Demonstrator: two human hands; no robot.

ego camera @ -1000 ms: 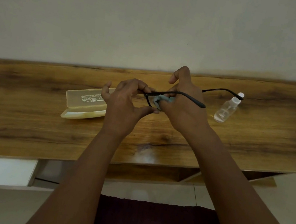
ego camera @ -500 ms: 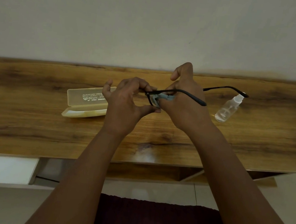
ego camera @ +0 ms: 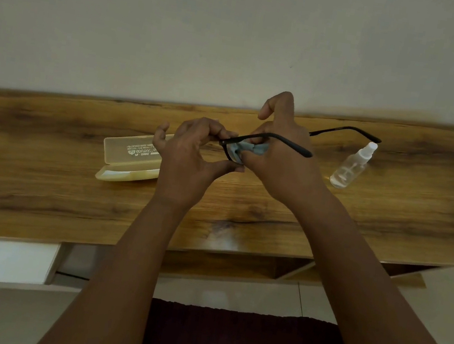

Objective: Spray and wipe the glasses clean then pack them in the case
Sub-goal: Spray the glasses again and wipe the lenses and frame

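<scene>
Head view: the wiping step was under way above the wooden table [ego camera: 46, 177].
The left hand [ego camera: 189, 164] pinched the black glasses [ego camera: 279, 139] at the frame while the right hand [ego camera: 280, 155] pressed a blue cloth [ego camera: 247, 150] to a lens; next, probably, folding them into the open case [ego camera: 130, 159] beside the spray bottle [ego camera: 350, 170].

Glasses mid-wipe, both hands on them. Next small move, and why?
Probably keep rubbing the cloth over the lens: the right hand pinches it against the glasses, the left hand grips the frame, and the temples are unfolded. The case lies open on the table, so packing comes later.
</scene>
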